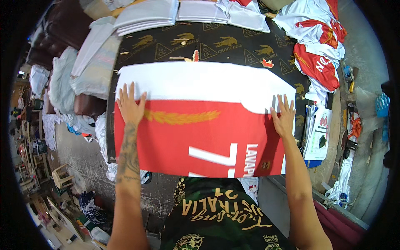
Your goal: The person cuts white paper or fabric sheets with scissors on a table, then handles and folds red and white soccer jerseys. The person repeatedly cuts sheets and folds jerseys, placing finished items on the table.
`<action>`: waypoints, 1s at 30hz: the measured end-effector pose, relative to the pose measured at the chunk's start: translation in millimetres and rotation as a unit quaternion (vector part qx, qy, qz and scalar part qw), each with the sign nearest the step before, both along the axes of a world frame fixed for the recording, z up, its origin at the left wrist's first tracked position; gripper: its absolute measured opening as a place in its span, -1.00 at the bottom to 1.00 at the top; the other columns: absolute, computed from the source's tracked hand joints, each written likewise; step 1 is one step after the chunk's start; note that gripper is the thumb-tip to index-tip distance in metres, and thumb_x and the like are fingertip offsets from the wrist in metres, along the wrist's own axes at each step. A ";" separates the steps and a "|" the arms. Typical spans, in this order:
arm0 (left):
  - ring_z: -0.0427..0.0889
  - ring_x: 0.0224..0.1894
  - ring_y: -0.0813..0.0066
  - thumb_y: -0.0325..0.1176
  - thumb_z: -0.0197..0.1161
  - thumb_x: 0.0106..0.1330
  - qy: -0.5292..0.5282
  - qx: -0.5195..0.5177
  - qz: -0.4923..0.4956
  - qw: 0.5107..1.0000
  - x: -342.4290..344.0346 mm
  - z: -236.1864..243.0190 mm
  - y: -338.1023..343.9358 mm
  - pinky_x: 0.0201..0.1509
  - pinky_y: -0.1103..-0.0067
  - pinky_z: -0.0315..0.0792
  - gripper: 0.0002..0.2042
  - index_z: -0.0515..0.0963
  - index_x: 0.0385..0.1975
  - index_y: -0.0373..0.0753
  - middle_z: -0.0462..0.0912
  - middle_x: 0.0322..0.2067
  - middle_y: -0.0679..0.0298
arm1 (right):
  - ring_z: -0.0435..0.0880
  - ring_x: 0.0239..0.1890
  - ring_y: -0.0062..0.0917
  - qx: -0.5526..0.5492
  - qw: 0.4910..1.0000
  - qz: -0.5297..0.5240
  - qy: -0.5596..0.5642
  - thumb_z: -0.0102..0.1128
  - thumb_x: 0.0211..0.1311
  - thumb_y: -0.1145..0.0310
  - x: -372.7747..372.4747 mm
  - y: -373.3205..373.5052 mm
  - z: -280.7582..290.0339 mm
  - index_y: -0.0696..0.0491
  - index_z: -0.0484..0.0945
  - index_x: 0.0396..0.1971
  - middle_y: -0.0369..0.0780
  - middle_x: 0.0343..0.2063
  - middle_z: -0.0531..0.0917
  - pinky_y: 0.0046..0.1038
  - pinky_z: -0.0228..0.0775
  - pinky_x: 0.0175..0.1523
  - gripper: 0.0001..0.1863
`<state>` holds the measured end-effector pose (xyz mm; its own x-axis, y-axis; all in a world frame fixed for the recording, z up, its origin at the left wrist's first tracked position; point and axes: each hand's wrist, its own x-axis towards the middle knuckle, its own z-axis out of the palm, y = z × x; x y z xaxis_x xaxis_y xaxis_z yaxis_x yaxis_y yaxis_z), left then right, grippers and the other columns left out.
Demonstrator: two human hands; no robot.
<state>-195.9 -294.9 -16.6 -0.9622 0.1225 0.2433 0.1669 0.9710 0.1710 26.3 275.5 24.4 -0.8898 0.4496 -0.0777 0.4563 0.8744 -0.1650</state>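
Note:
A red and white printed jersey panel point(179, 137) lies spread across the black table, its white band along the far side and its near edge reaching my body. It carries a gold leaf-like motif plus white digits and lettering turned sideways. My left hand point(131, 104) rests flat on the panel's left part, fingers spread over the white and red border. On the right end, my right hand point(283, 114) presses down with its fingers apart, close to the curved cut where white meets red. Neither hand grips anything.
The dark patterned table point(200, 41) carries stacks of folded white fabric point(146, 16) along its far edge. Red and white garments point(318, 62) are heaped at the far right. Printed papers point(318, 133) lie beside the right edge. Plastic-wrapped bundles point(93, 62) stand at the left.

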 end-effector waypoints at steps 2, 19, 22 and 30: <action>0.02 0.68 -0.12 0.29 0.16 0.50 -0.048 -0.066 0.015 0.997 -50.1 -17.6 -2.8 0.66 -0.15 -0.06 -0.20 0.16 0.67 0.14 0.10 0.65 0.06 | -0.15 0.71 0.08 0.011 1.000 0.011 -0.017 0.12 0.50 -0.21 -17.8 0.5 -20.9 -0.34 0.19 0.66 -0.20 0.70 0.06 0.34 -0.32 0.65 -0.20; 0.62 0.02 -0.14 -0.22 0.19 0.63 0.007 0.055 -0.164 0.985 -19.9 -6.4 -30.7 0.17 0.07 0.46 -0.72 0.58 -0.17 -0.36 0.64 -0.17 -0.12 | 0.63 -0.33 -0.10 -0.095 0.985 0.062 0.133 0.31 0.45 0.31 42.8 -39.0 69.9 0.14 0.59 -0.36 -0.03 -0.42 0.60 -0.11 0.45 -0.19 -0.77; 0.66 0.03 -0.22 0.04 0.10 0.63 0.113 -0.008 0.227 0.967 144.6 -8.2 -112.5 0.20 0.02 0.47 -0.48 0.67 0.03 -0.41 0.72 -0.10 -0.15 | 0.68 -0.43 -0.30 -0.368 0.918 -0.136 -0.061 0.31 0.33 0.47 227.3 -121.8 35.3 0.15 0.65 -0.42 -0.10 -0.48 0.68 -0.21 0.50 -0.24 -0.88; 0.19 0.59 0.01 0.59 -0.02 0.35 -0.330 0.879 0.235 0.251 310.2 -135.3 -15.8 0.63 -0.10 0.04 -0.02 0.24 0.58 -0.05 0.27 0.57 0.17 | 0.59 0.29 -0.36 -0.527 0.697 -0.464 0.143 0.15 0.54 0.31 315.2 -49.9 -156.1 -0.14 0.23 0.53 -0.21 0.34 0.56 0.06 0.42 0.20 -0.38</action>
<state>114.3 -310.7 -151.9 -0.6716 0.2189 -0.7078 -0.5238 -0.8159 0.2447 341.5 225.6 -131.7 -0.3000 0.6691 -0.6800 0.5616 -0.4523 -0.6929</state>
